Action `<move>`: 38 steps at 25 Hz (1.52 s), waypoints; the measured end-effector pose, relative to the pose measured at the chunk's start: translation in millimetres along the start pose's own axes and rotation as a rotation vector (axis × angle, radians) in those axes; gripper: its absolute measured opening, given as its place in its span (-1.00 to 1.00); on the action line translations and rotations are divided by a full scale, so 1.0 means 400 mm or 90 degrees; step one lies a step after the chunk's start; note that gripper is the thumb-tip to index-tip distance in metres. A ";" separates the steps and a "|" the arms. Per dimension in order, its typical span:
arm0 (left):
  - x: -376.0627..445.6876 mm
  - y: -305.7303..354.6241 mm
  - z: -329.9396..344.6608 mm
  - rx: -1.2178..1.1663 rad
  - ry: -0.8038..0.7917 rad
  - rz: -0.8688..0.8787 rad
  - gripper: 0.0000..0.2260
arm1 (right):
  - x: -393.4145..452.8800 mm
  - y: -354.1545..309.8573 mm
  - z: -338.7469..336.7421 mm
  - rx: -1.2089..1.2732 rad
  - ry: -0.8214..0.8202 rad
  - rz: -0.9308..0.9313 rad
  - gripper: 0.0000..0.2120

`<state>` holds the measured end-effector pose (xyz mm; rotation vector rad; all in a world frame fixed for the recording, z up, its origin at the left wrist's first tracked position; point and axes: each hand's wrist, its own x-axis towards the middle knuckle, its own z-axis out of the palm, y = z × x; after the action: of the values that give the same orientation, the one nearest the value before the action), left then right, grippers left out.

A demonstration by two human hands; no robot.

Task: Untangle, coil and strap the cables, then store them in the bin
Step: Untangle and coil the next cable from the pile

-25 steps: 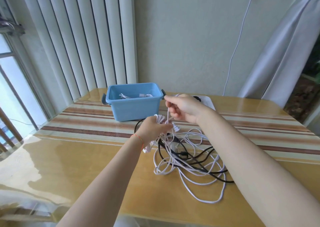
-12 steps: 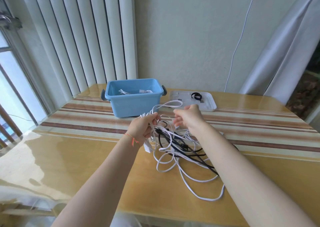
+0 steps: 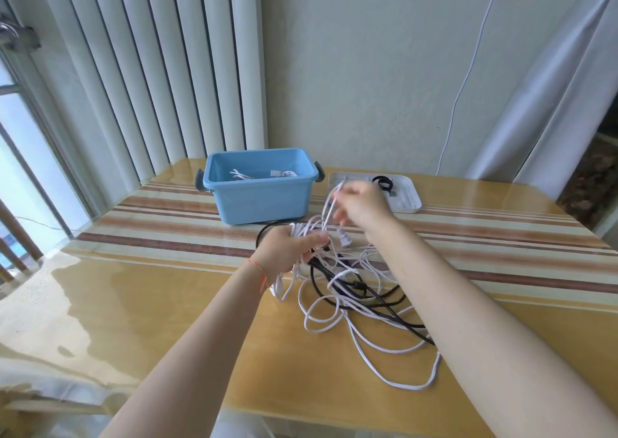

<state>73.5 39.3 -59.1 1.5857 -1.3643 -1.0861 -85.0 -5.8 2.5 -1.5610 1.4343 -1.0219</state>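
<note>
The left hand (image 3: 287, 248) grips the white coil (image 3: 302, 233) while the right hand (image 3: 359, 205), nearer the bin (image 3: 261, 200), pinches the white strand (image 3: 329, 210) rising above the tangle (image 3: 361, 304).

Single head camera riding on my head, looking forward and down along my forearms. Facing pale far wall (image 3: 351, 69) across glossy yellow wooden table with striped runner (image 3: 140, 310). Sitting close over near table edge; wide lens bending white vertical blinds (image 3: 160, 69) at left.
</note>
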 end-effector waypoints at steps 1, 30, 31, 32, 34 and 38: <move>-0.001 -0.011 0.000 0.059 -0.044 -0.009 -0.51 | 0.018 -0.018 -0.014 0.094 0.104 -0.008 -0.88; -0.031 0.003 0.043 -0.012 0.060 0.031 -0.60 | -0.031 0.020 0.000 0.014 0.100 -0.067 -0.85; -0.029 0.002 0.040 -0.001 0.050 0.022 -0.62 | -0.027 0.013 0.002 0.040 0.126 -0.085 -0.84; -0.027 0.002 0.039 0.009 0.043 0.016 -0.62 | -0.025 0.012 0.008 0.050 0.117 -0.101 -0.83; -0.028 0.001 0.042 -0.034 0.051 0.007 -0.66 | -0.026 0.014 0.020 0.043 0.014 -0.087 -0.80; -0.032 -0.002 0.044 -0.223 0.108 -0.049 -0.70 | -0.047 0.059 -0.010 -0.303 -0.293 0.017 -0.81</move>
<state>56.3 51.6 -64.5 1.4411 -0.9493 -1.1380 -98.5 11.3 -18.8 -1.9461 1.4149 -0.2690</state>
